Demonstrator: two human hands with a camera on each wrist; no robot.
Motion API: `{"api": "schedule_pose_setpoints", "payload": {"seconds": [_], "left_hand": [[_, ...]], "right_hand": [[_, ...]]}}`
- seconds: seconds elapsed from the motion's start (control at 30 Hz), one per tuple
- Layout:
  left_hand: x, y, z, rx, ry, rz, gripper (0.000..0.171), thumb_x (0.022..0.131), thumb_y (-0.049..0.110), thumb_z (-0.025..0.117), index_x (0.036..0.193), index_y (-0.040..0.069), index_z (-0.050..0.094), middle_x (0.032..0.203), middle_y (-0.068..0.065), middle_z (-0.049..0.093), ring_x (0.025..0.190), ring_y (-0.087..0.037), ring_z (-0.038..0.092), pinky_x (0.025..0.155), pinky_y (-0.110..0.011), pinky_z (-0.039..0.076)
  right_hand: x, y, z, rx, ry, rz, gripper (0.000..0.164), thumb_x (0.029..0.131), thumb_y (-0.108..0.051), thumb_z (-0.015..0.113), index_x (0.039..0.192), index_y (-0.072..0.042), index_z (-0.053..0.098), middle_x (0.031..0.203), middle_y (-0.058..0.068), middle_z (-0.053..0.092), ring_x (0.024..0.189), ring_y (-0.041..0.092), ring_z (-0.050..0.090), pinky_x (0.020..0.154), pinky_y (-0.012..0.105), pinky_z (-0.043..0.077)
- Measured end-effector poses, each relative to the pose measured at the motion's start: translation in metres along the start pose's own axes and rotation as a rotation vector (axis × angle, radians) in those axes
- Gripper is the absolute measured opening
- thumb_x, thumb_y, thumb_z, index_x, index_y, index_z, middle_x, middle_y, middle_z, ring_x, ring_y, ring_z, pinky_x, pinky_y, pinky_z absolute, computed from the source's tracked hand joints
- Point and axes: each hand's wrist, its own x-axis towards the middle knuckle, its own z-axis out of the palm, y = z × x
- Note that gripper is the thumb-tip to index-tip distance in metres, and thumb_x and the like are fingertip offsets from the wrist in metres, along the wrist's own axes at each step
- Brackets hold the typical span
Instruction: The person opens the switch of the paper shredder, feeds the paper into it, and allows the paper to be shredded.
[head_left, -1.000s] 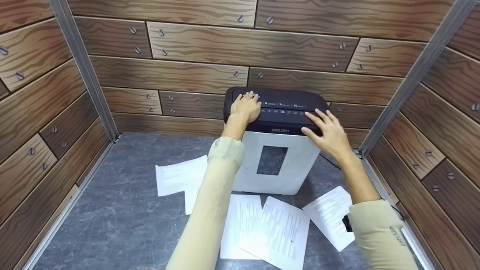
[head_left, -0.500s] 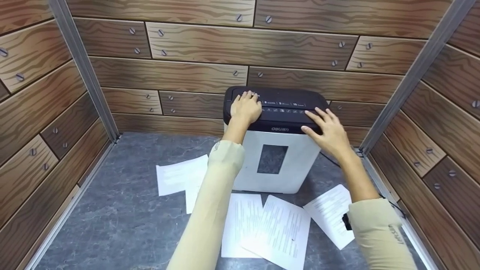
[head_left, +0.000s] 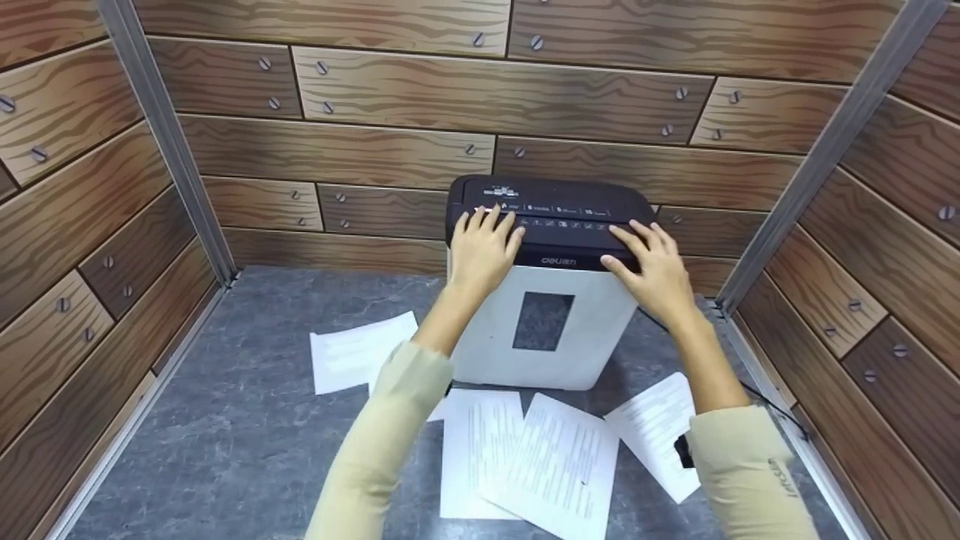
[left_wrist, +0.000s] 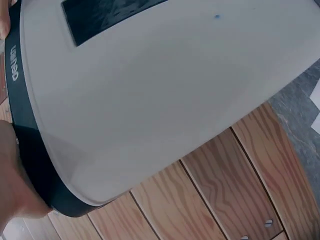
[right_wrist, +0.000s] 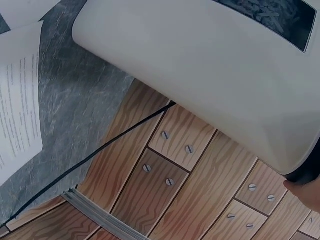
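A paper shredder (head_left: 480, 334) with a white body and black lid (head_left: 577, 191) stands upright on the floor near the back wall. My left hand (head_left: 481, 251) lies over the lid's left front edge, fingers spread and reaching onto the top. At the right front corner, my right hand (head_left: 656, 274) rests with its fingertips on the lid and its thumb at the front. In the left wrist view the left hand (left_wrist: 17, 182) shows beside the black rim. Part of the right hand (right_wrist: 307, 195) touches the lid's corner in the right wrist view. Shreds appear behind the dark window (right_wrist: 280, 22).
Printed sheets lie on the grey floor (head_left: 225, 420): an overlapping pair (head_left: 562, 465) in front of the shredder, one (head_left: 660, 435) at the right and paper (head_left: 356, 349) at the left. A black cord (right_wrist: 95, 152) runs off to the right. Wood-patterned walls (head_left: 390, 90) enclose the space.
My left hand has slid back towards me from the lid's rear left area to its front edge, uncovering printed markings. The right hand stays at its corner.
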Motion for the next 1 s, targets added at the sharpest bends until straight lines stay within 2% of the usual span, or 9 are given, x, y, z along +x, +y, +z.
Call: {"api": "schedule_pose_setpoints", "payload": {"seconds": [0.13,0.23,0.37,0.47,0.67,0.83,0.9,1.0], "left_hand": [[-0.023,-0.006,0.013,-0.01,0.209,0.091,0.041,0.097,0.041,0.038,0.126,0.019,0.058,0.129,-0.006,0.052,0.124,-0.025,0.04,0.107,-0.039,0.022],[-0.03,-0.01,0.02,-0.013,0.284,0.14,0.041,0.096,0.04,0.041,0.127,0.019,0.056,0.129,-0.007,0.051,0.124,-0.025,0.039,0.108,-0.038,0.018],[-0.031,-0.013,0.023,-0.016,0.322,0.171,0.04,0.097,0.038,0.041,0.128,0.018,0.055,0.129,-0.008,0.05,0.124,-0.026,0.038,0.109,-0.037,0.016],[-0.033,-0.014,0.024,-0.028,0.341,0.164,0.039,0.096,0.037,0.043,0.127,0.017,0.056,0.128,-0.009,0.051,0.124,-0.026,0.038,0.109,-0.038,0.015],[-0.045,-0.01,0.024,-0.077,0.373,0.134,0.037,0.095,0.028,0.05,0.128,0.014,0.055,0.131,-0.011,0.048,0.128,-0.027,0.033,0.11,-0.041,0.013],[-0.067,0.0,0.026,-0.158,0.406,0.127,0.043,0.091,0.023,0.057,0.13,0.005,0.05,0.138,-0.015,0.039,0.132,-0.028,0.026,0.108,-0.042,0.018],[-0.08,0.007,0.03,-0.225,0.432,0.128,0.043,0.088,0.019,0.06,0.127,0.002,0.051,0.138,-0.017,0.039,0.132,-0.029,0.027,0.108,-0.041,0.021],[-0.103,0.019,0.043,-0.349,0.461,0.127,0.041,0.083,0.013,0.066,0.12,-0.001,0.055,0.133,-0.016,0.045,0.127,-0.029,0.034,0.106,-0.04,0.026]], "right_hand": [[-0.006,-0.001,0.005,0.022,0.06,0.024,0.053,0.087,-0.049,0.055,0.131,-0.021,0.051,0.139,0.012,0.038,0.132,0.034,0.021,0.095,0.063,0.028],[-0.009,-0.003,0.008,0.036,0.11,0.043,0.051,0.087,-0.048,0.057,0.129,-0.02,0.053,0.138,0.01,0.039,0.132,0.032,0.022,0.093,0.062,0.031],[-0.01,-0.007,0.012,0.035,0.157,0.065,0.05,0.088,-0.047,0.056,0.129,-0.019,0.053,0.138,0.01,0.039,0.132,0.03,0.021,0.094,0.06,0.032],[-0.013,-0.01,0.015,0.031,0.182,0.065,0.049,0.089,-0.043,0.055,0.13,-0.018,0.052,0.138,0.011,0.039,0.132,0.03,0.021,0.097,0.057,0.031],[-0.025,-0.017,0.022,-0.005,0.245,0.004,0.05,0.088,-0.025,0.062,0.134,-0.012,0.046,0.139,0.014,0.036,0.133,0.031,0.018,0.104,0.048,0.026],[-0.046,-0.025,0.027,0.032,0.303,-0.011,0.058,0.086,-0.016,0.065,0.138,-0.009,0.04,0.145,0.013,0.029,0.135,0.029,0.014,0.107,0.045,0.021],[-0.057,-0.028,0.031,0.091,0.345,-0.018,0.056,0.085,-0.013,0.064,0.137,-0.008,0.042,0.145,0.012,0.029,0.134,0.029,0.018,0.106,0.045,0.022],[-0.078,-0.03,0.044,0.199,0.412,-0.066,0.045,0.084,-0.005,0.063,0.127,-0.003,0.051,0.137,0.013,0.042,0.127,0.031,0.034,0.104,0.042,0.027]]}}
